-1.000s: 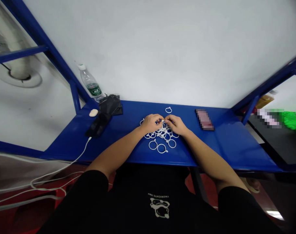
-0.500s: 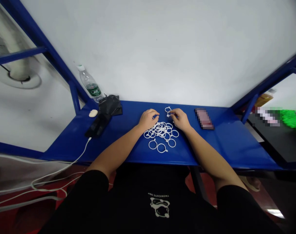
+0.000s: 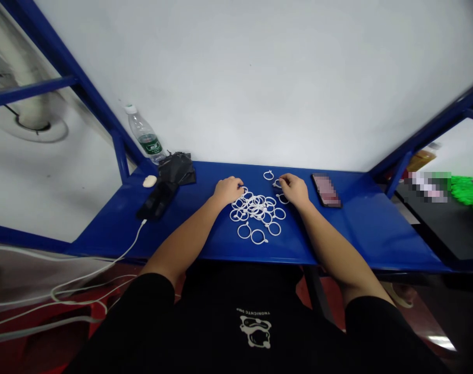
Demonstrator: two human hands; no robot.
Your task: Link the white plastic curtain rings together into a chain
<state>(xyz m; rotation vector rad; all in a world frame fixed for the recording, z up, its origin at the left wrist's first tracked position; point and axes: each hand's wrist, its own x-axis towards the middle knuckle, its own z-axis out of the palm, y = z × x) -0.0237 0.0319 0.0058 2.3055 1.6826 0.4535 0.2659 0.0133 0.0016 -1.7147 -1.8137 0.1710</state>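
Observation:
A loose pile of white plastic rings, each with a small knob on its rim, lies on the blue table. At the pile's upper left, my left hand has its fingers closed at the edge of a ring. My right hand pinches another ring between thumb and fingers, to the upper right of the pile. Beneath that hand lies a further ring, partly covered. A single ring rests apart near the back edge.
A phone lies to the right on the blue table. On the left are a water bottle, a black bag, a black device with a white cable, and a small cream-coloured object. A white wall stands behind.
Both hands have moved outward, the left to the left and the right to the right. The ring at the back now lies free of my right hand, which pinches another one.

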